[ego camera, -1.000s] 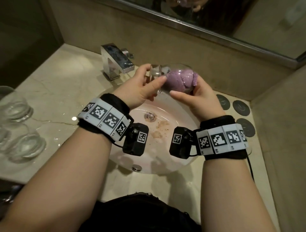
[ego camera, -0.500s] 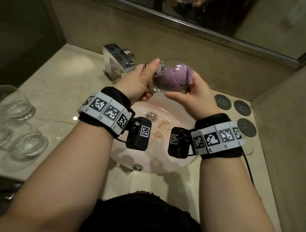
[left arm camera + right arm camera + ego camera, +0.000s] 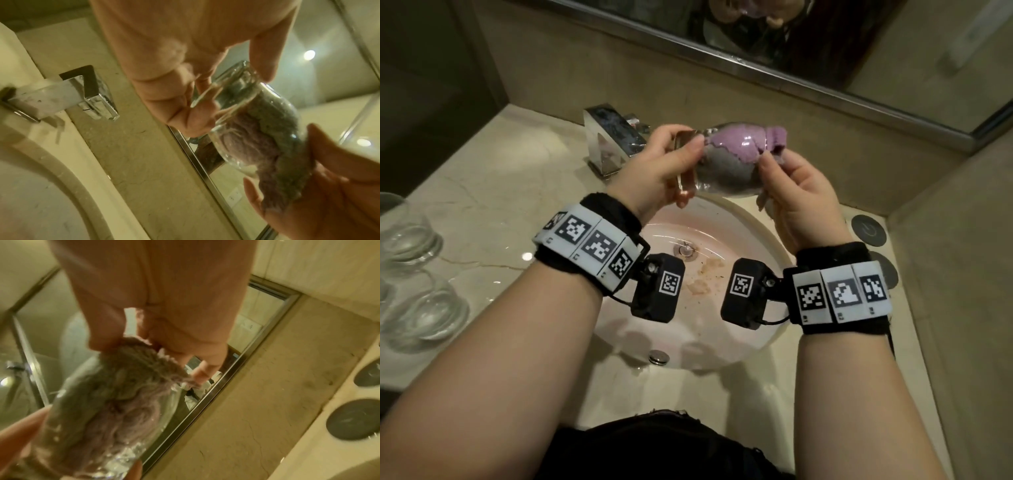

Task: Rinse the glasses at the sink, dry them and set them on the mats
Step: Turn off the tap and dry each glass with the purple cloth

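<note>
1. Head view: The left hand [image 3: 654, 171] holds the thick bottom end of a clear glass [image 3: 717, 161], with the fingers and thumb curled round it. The glass lies on its side in the air above the sink [image 3: 743, 219]. The right hand [image 3: 801, 198] pinches a purple cloth [image 3: 739, 142] that is stuffed inside the glass and sticks out of its open end. More glasses [image 3: 410, 270] stand on the table [image 3: 482, 192] to the left. Dark round mats [image 3: 868, 229] lie on the table to the right, partly behind the right wrist. A shiny tap [image 3: 611, 137] stands behind the sink.

2. Left wrist view: The left hand [image 3: 174, 65] grips the glass [image 3: 246, 113] by its base. The cloth [image 3: 273, 146] fills the glass. The right hand [image 3: 329, 186] holds the cloth at the open end.

3. Right wrist view: The right hand [image 3: 164, 305] pinches the cloth [image 3: 127, 386] with its fingertips. The glass [image 3: 98, 443] is near the camera and blurry. Two mats [image 3: 351, 418] lie on the table [image 3: 308, 451] to the right.
</note>
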The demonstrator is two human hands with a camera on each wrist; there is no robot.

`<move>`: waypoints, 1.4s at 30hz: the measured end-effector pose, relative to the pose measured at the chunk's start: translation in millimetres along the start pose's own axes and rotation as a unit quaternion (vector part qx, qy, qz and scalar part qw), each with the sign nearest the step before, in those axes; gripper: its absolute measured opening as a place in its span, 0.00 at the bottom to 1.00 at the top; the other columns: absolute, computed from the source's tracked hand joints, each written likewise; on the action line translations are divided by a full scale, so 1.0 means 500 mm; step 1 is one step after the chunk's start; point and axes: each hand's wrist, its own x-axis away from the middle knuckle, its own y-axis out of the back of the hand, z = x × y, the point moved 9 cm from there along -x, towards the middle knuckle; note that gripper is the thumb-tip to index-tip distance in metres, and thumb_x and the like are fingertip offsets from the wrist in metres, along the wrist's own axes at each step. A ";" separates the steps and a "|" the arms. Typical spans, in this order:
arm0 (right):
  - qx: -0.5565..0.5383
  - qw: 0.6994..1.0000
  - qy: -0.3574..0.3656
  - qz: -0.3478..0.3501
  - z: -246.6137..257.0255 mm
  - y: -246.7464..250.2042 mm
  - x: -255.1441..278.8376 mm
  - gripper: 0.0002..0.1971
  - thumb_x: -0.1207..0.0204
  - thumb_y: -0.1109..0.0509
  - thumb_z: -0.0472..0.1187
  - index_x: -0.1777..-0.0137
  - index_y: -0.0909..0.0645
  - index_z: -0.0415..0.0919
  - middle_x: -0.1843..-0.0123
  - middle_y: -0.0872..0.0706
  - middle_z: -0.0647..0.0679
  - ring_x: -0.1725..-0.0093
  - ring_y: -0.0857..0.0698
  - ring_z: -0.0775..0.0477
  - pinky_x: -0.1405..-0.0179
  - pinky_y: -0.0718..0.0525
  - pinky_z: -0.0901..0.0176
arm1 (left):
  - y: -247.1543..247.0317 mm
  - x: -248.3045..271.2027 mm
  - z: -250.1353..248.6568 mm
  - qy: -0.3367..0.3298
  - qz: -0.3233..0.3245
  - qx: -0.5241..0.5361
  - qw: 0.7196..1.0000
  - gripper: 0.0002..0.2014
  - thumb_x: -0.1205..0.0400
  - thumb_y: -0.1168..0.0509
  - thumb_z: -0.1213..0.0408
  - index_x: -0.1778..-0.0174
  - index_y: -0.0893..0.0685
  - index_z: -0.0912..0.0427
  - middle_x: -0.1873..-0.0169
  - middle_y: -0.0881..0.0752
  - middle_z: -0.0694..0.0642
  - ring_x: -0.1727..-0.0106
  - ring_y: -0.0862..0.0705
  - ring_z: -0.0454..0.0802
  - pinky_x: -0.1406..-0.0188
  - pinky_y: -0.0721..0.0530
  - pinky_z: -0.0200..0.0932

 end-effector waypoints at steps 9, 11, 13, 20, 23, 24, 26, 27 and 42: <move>-0.161 0.963 -0.040 -0.212 -0.015 0.111 0.021 0.13 0.14 0.44 0.44 0.44 0.20 0.38 0.49 0.11 0.44 0.51 0.11 0.49 0.54 0.14 0.59 | 0.010 -0.004 0.032 0.039 -0.032 0.057 0.997 0.14 0.14 0.48 0.48 0.44 0.29 0.55 0.56 0.23 0.57 0.71 0.26 0.48 0.82 0.30 0.37; -0.141 0.947 -0.018 -0.288 0.002 0.153 0.026 0.11 0.13 0.44 0.44 0.48 0.20 0.44 0.48 0.12 0.45 0.48 0.11 0.45 0.53 0.13 0.54 | 0.028 -0.001 0.036 0.051 -0.052 0.083 0.994 0.16 0.14 0.49 0.48 0.43 0.29 0.57 0.60 0.24 0.55 0.73 0.25 0.49 0.82 0.30 0.37; -0.109 0.951 0.004 -0.289 0.018 0.145 0.010 0.10 0.13 0.45 0.44 0.51 0.22 0.49 0.49 0.13 0.48 0.51 0.11 0.48 0.55 0.15 0.54 | 0.030 0.000 0.038 0.060 -0.056 0.094 0.992 0.16 0.14 0.49 0.47 0.44 0.29 0.57 0.62 0.23 0.55 0.74 0.24 0.50 0.81 0.27 0.38; 0.023 0.988 0.060 -0.139 0.024 -0.003 -0.045 0.11 0.14 0.45 0.41 0.45 0.23 0.56 0.40 0.16 0.50 0.41 0.17 0.49 0.40 0.16 0.51 | 0.006 -0.011 0.034 0.062 -0.051 0.085 0.993 0.11 0.15 0.47 0.48 0.48 0.32 0.53 0.60 0.25 0.56 0.72 0.26 0.47 0.82 0.28 0.37; 0.079 0.984 0.117 -0.109 0.033 -0.005 -0.037 0.12 0.15 0.43 0.38 0.44 0.23 0.57 0.42 0.16 0.49 0.39 0.16 0.47 0.37 0.17 0.47 | 0.020 -0.020 0.021 0.049 -0.077 0.076 0.993 0.12 0.14 0.46 0.49 0.43 0.35 0.53 0.57 0.27 0.57 0.72 0.27 0.46 0.82 0.30 0.36; 0.095 0.980 0.142 -0.104 0.039 -0.003 -0.032 0.13 0.15 0.42 0.37 0.43 0.23 0.56 0.42 0.16 0.48 0.39 0.16 0.47 0.38 0.16 0.48 | 0.024 -0.023 0.018 0.045 -0.086 0.074 0.993 0.13 0.14 0.46 0.49 0.43 0.35 0.54 0.57 0.27 0.57 0.72 0.27 0.46 0.82 0.31 0.36; 0.123 0.970 0.186 -0.097 0.048 0.005 -0.025 0.14 0.17 0.41 0.33 0.44 0.22 0.53 0.44 0.16 0.51 0.40 0.16 0.48 0.39 0.16 0.49 | 0.036 -0.031 0.017 0.046 -0.105 0.091 0.989 0.14 0.15 0.46 0.47 0.44 0.34 0.55 0.57 0.27 0.57 0.73 0.28 0.46 0.82 0.32 0.36; 0.137 0.966 0.198 -0.095 0.049 0.008 -0.024 0.15 0.18 0.40 0.30 0.45 0.21 0.52 0.43 0.17 0.54 0.39 0.17 0.48 0.36 0.17 0.48 | 0.042 -0.034 0.019 0.054 -0.110 0.110 0.986 0.16 0.15 0.45 0.46 0.44 0.33 0.56 0.58 0.27 0.57 0.73 0.28 0.46 0.83 0.32 0.35; -0.314 0.919 -0.037 -0.235 -0.077 0.080 -0.052 0.10 0.15 0.46 0.31 0.39 0.26 0.37 0.46 0.15 0.35 0.50 0.12 0.40 0.53 0.11 0.45 | 0.000 -0.016 0.037 0.119 -0.022 0.214 0.969 0.19 0.21 0.40 0.48 0.43 0.21 0.59 0.48 0.19 0.64 0.57 0.16 0.55 0.54 0.13 0.48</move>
